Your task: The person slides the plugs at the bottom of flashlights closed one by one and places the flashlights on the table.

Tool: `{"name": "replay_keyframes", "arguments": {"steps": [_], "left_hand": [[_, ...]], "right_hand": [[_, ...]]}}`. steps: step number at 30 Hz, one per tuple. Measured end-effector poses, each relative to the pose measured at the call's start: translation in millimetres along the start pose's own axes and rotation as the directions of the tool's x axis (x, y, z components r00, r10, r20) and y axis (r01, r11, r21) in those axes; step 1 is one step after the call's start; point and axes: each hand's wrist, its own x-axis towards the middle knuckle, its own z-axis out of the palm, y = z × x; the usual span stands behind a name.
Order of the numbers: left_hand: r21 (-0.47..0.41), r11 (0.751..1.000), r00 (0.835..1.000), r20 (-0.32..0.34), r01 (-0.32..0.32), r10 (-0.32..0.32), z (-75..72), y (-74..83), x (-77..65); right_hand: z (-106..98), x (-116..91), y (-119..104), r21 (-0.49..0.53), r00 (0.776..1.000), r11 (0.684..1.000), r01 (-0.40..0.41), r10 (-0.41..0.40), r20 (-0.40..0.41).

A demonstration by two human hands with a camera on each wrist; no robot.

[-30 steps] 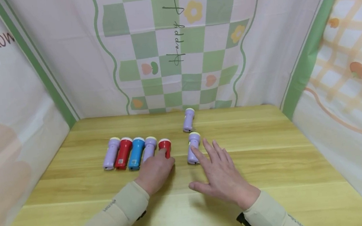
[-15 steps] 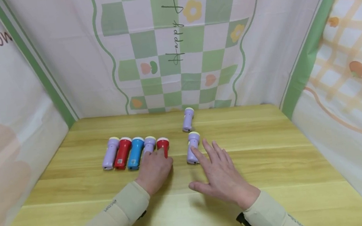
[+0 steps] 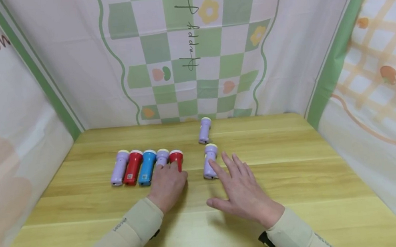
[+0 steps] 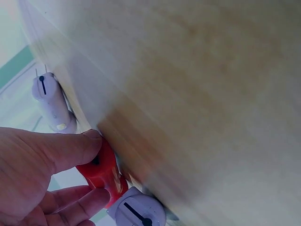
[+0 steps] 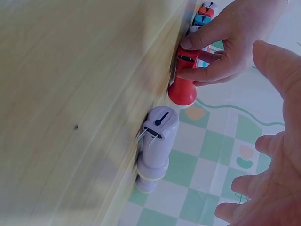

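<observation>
My left hand grips a red flashlight with a white rim, lying at the right end of a row. Its thumb and fingers wrap the tail end in the left wrist view, where the red body shows between them. Beside it lies a lavender flashlight, partly hidden by that hand. My right hand is spread, holding nothing, just right of another lavender flashlight; from the right wrist view its fingers are apart from that flashlight.
Further left in the row lie a blue flashlight, a red flashlight and a lavender one. One more lavender flashlight lies near the back edge of the wooden table. Printed curtains enclose the table's back and sides.
My left hand has shifted the red flashlight slightly left, closer to the lavender one beside it. The right hand has stayed in place.
</observation>
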Motion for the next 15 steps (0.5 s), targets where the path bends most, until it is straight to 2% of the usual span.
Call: {"name": "replay_keyframes", "arguments": {"steps": [9, 15], "left_hand": [[-0.016, 1.000, 1.000, -0.019, 0.011, -0.012, -0.7, 0.2, -0.9], [-0.026, 1.000, 0.998, -0.054, 0.014, -0.015, -3.2, 2.5, 0.0]], "right_hand": [[-0.5, -1.1, 1.2, 0.007, 1.000, 1.000, -0.001, 0.001, -0.009], [0.2, -1.5, 2.7, 0.007, 1.000, 1.000, -0.002, 0.002, -0.017]]}}
